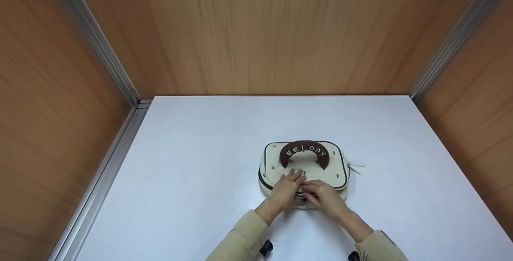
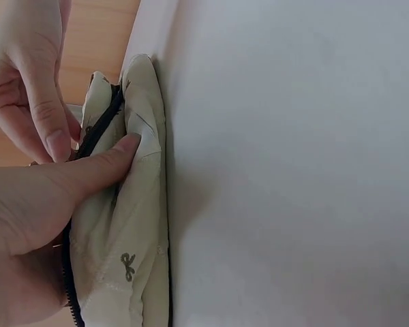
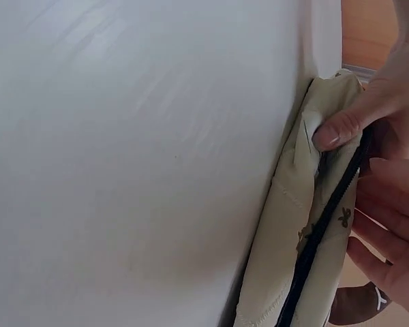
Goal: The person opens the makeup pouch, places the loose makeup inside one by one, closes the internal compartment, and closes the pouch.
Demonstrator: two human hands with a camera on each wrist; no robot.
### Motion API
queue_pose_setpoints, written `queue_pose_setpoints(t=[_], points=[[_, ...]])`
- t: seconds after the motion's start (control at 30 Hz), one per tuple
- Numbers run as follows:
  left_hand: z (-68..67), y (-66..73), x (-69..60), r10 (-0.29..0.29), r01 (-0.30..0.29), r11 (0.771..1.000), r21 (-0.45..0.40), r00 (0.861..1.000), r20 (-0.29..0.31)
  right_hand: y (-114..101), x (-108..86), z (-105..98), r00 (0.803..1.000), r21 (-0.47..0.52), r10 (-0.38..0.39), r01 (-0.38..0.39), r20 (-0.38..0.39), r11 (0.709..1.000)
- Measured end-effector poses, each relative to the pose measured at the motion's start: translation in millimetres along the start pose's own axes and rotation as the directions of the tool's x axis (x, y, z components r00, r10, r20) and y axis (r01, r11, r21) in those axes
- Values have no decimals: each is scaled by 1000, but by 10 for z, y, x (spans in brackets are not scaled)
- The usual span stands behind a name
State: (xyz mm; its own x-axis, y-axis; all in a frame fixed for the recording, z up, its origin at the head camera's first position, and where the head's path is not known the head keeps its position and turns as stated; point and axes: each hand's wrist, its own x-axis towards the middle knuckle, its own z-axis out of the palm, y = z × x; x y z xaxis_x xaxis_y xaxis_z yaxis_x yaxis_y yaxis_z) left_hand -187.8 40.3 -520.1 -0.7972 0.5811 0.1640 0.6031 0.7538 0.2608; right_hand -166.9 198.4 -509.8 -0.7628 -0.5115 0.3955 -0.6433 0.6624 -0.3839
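Observation:
A cream cosmetic bag (image 1: pixel 334 164) with dark piping, small bow prints and a brown handle (image 1: pixel 304 146) lettered MELODY lies on the white table. My left hand (image 1: pixel 283 191) grips its near edge, thumb (image 2: pixel 109 160) pressed into the soft front wall and fingers over the top. Right beside it, my right hand (image 1: pixel 326 199) has thumb and fingertips brought together at the dark zipper (image 3: pixel 317 238), apparently pinching the zipper pull, which the fingers mostly hide. Between lid and body, the zipper line (image 2: pixel 99 129) runs along the side.
Pale strings (image 1: pixel 356 166) stick out at the bag's right end. The white tabletop (image 1: pixel 192 140) spreads around it. Wood-grain panels (image 1: pixel 280 32) with metal corner rails (image 1: pixel 100 40) enclose the back and both sides.

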Motion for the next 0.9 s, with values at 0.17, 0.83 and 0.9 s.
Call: queue_pose_setpoints(t=[0.17,0.83,0.9], points=[[-16,15,18,-20,20,1000,-7,1000,15,26,14,-14,1000,26,5,-5,0,1000],[24,29,34,-69,68,997,27,997,34,223,70,-298,978,218,209,-207,15,954],[27,37,41,-84,83,996,20,995,47,245,81,-350,969,198,247,-243,8,949]])
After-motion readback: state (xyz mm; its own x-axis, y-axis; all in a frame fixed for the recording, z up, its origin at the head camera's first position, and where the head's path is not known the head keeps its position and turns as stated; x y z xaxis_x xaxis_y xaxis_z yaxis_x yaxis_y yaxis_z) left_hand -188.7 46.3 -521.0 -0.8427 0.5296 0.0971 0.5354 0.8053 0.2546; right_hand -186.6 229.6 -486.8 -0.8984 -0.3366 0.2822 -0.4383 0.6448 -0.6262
